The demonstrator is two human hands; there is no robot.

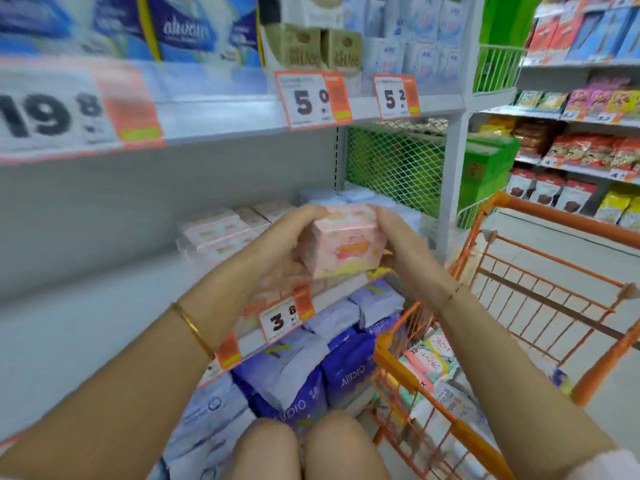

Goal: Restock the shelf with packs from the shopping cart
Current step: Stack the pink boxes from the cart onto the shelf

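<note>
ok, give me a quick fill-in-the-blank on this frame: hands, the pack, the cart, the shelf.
1. The pale pink rectangular pack is held by ____ hands, the left hand and the right hand.
2. The wire shopping cart has a frame coloured ____.
3. A thin gold bangle sits on the ____ wrist.
4. The stacked matching pink packs on the grey shelf lie to the ____ of the held pack.

Missing words: both; orange; left; left

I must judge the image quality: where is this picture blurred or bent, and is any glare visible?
Head view: motion blur smears the price tags at upper left and softens the pink pack held between left hand and right hand; the wide lens bows the shelf edge and the cart; lighting is even, no strong glare.
</note>
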